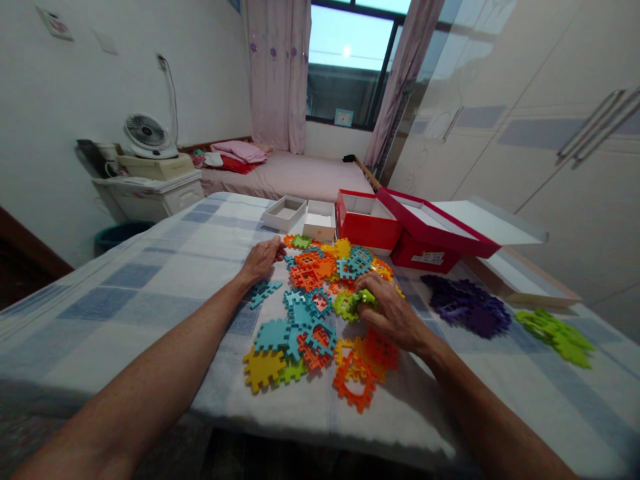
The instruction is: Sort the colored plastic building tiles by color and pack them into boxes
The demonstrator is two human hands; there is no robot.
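Observation:
A heap of flat, toothed plastic tiles (315, 313) in orange, blue, yellow and green lies in the middle of the checked tablecloth (150, 280). My left hand (263, 259) rests flat at the heap's far left edge, fingers touching the tiles near an orange piece. My right hand (393, 312) lies on the heap's right side, its fingers closed around a light green tile (356, 301). A loose blue tile (263, 291) sits just beside my left wrist.
A sorted pile of purple tiles (467, 305) and one of green tiles (555, 331) lie to the right. Behind the heap stand an open red box (367, 223), its red lid (430, 237), two white trays (303, 217) and a flat white box (520, 273).

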